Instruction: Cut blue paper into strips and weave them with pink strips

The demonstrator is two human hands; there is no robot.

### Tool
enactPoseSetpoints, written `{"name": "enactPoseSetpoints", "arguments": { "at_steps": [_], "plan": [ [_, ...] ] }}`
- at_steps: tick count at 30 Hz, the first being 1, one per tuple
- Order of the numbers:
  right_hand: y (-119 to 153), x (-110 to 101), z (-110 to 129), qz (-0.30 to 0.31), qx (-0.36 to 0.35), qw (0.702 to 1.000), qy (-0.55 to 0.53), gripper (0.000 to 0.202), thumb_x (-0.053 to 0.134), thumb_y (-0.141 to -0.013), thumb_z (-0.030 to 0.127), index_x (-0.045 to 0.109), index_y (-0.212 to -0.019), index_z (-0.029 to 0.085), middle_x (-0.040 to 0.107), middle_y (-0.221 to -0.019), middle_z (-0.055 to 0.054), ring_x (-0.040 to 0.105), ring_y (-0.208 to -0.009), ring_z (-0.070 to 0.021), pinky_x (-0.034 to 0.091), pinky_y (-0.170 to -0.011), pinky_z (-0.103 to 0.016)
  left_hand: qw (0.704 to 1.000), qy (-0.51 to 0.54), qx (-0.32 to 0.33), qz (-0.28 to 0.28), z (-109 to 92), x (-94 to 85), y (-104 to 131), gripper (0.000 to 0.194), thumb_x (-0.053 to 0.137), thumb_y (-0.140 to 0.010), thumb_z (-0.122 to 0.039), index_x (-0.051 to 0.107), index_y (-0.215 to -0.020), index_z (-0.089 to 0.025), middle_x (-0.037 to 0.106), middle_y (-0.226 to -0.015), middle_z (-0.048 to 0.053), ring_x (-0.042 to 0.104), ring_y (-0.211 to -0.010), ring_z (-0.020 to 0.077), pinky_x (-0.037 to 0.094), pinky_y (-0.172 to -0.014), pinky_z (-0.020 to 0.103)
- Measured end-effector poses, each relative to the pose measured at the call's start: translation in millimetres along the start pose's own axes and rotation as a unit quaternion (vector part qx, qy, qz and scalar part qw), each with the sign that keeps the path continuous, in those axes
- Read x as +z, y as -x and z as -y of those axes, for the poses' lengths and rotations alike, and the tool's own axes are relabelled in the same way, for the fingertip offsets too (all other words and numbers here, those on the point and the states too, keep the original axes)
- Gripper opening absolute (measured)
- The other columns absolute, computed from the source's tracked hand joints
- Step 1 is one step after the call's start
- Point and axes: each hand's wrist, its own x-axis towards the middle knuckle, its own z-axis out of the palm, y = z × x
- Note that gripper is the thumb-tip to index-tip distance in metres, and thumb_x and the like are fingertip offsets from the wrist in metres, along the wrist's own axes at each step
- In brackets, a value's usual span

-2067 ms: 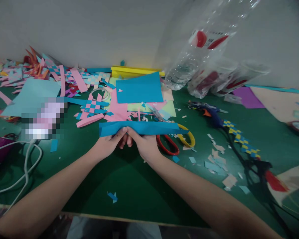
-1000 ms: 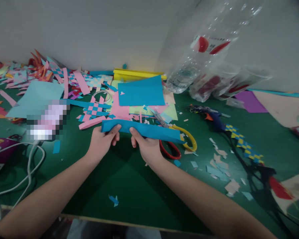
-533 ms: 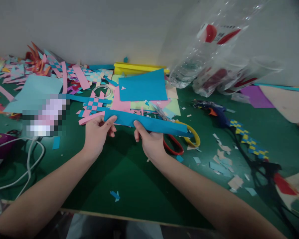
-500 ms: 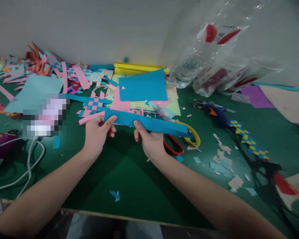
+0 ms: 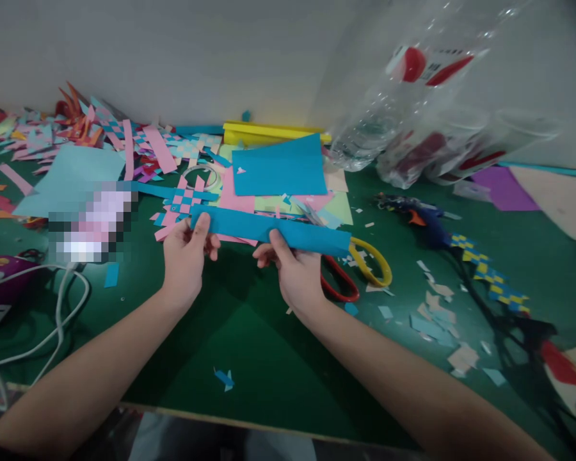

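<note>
A long blue paper strip [image 5: 240, 224] is held level above the green table [image 5: 230, 333]. My left hand [image 5: 189, 250] pinches it near its left end, thumb on top. Right of its middle, my right hand [image 5: 292, 266] grips the same strip between thumb and fingers. Just behind the left end lies a pink and blue woven paper piece [image 5: 185, 198]. Scissors with one red and one yellow handle [image 5: 386, 275] lie beyond my right hand, partly covered by the strip and the hand.
Blue paper sheet [image 5: 278, 166] and tape ring [image 5: 214, 176] lie behind. At left are a blurred phone [image 5: 98, 224], white cables [image 5: 60, 314] and a purple power block [image 5: 2, 288]. Paper scraps [image 5: 432, 326], a glue gun [image 5: 427, 221] and bagged plastic cups [image 5: 413, 141] are at right.
The blue strip has shifted left in my hands. My left thumb is now nearer its left end, and my hands are slightly farther apart. The view has moved slightly.
</note>
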Motion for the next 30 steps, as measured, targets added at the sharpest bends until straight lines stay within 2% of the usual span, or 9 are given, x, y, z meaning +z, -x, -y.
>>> {"name": "enactPoseSetpoints", "arguments": {
  "at_steps": [3, 6, 10, 13, 16, 19, 25, 30],
  "plan": [
    [0.7, 0.4, -0.5, -0.007, -0.003, 1.0, -0.009, 0.027, 0.065, -0.089, 0.038, 0.066, -0.067, 0.022, 0.072, -0.063, 0.0, 0.061, -0.049, -0.0103, 0.049, -0.052, -0.026, 0.999, 0.02, 0.016, 0.043, -0.6, 3.3, 4.8, 0.033, 0.064, -0.089, -0.046, 0.054, -0.074, -0.019, 0.058, -0.06, -0.003, 0.052, -0.043, 0.0067, 0.041, -0.042, 0.019],
    [2.2, 1.0, -3.2, 0.011, 0.009, 1.0, -0.013, 0.028, 0.064, -0.089, 0.04, 0.065, -0.068, 0.021, 0.072, -0.063, -0.001, 0.06, -0.047, -0.0105, 0.05, -0.049, -0.026, 0.99, -0.024, 0.009, 0.135, 0.1, 5.9, 11.0, 0.035, 0.062, -0.089, -0.05, 0.058, -0.077, -0.018, 0.062, -0.066, 0.0, 0.057, -0.048, 0.009, 0.046, -0.046, 0.021],
    [5.9, 1.2, -6.4, 0.062, 0.025, 0.998, -0.01, 0.031, 0.069, -0.084, 0.044, 0.063, -0.064, 0.021, 0.067, -0.055, 0.001, 0.059, -0.043, -0.0117, 0.05, -0.045, -0.027, 0.947, -0.151, -0.016, 0.283, 1.5, 5.7, 15.7, 0.038, 0.057, -0.092, -0.049, 0.056, -0.07, -0.018, 0.06, -0.064, 0.0, 0.056, -0.05, 0.0099, 0.047, -0.05, 0.022],
    [7.4, 0.7, -5.2, 0.081, 0.026, 0.996, 0.002, 0.036, 0.069, -0.085, 0.043, 0.061, -0.057, 0.02, 0.063, -0.05, 0.001, 0.058, -0.042, -0.0112, 0.05, -0.046, -0.026, 0.922, -0.174, -0.017, 0.345, 0.1, 6.0, 15.3, 0.04, 0.049, -0.097, -0.047, 0.058, -0.071, -0.017, 0.063, -0.069, 0.001, 0.055, -0.052, 0.0091, 0.048, -0.053, 0.022],
    [7.0, 0.6, -2.7, 0.092, 0.028, 0.995, 0.011, 0.042, 0.066, -0.087, 0.041, 0.059, -0.052, 0.02, 0.061, -0.048, 0.001, 0.058, -0.043, -0.0106, 0.05, -0.048, -0.026, 0.924, -0.139, -0.016, 0.357, -2.1, 8.2, 14.0, 0.04, 0.048, -0.098, -0.045, 0.059, -0.071, -0.018, 0.063, -0.07, 0.001, 0.054, -0.052, 0.0089, 0.048, -0.054, 0.023],
    [6.4, 1.3, -2.3, 0.073, 0.025, 0.997, 0.002, 0.04, 0.069, -0.085, 0.041, 0.058, -0.053, 0.02, 0.061, -0.049, 0.002, 0.056, -0.043, -0.01, 0.047, -0.046, -0.025, 0.931, -0.116, -0.036, 0.344, -2.5, 9.7, 13.8, 0.04, 0.049, -0.097, -0.043, 0.059, -0.068, -0.018, 0.061, -0.066, 0.0, 0.054, -0.051, 0.0098, 0.047, -0.052, 0.023],
    [8.3, 2.1, -7.2, 0.063, 0.021, 0.998, -0.006, 0.045, 0.068, -0.086, 0.041, 0.051, -0.05, 0.021, 0.055, -0.044, 0.004, 0.051, -0.041, -0.0089, 0.043, -0.047, -0.026, 0.934, -0.132, -0.044, 0.33, 0.8, 8.0, 15.0, 0.04, 0.05, -0.096, -0.046, 0.061, -0.069, -0.019, 0.059, -0.063, 0.0, 0.057, -0.053, 0.0117, 0.048, -0.051, 0.024],
    [8.4, 3.6, -6.7, 0.029, 0.019, 0.999, -0.015, 0.045, 0.074, -0.081, 0.041, 0.047, -0.051, 0.022, 0.049, -0.04, 0.007, 0.043, -0.035, -0.007, 0.035, -0.04, -0.025, 0.935, -0.134, -0.04, 0.325, 0.4, 8.1, 15.8, 0.041, 0.049, -0.097, -0.045, 0.061, -0.067, -0.019, 0.059, -0.06, -0.001, 0.055, -0.05, 0.0096, 0.049, -0.052, 0.022]
  ]
}}
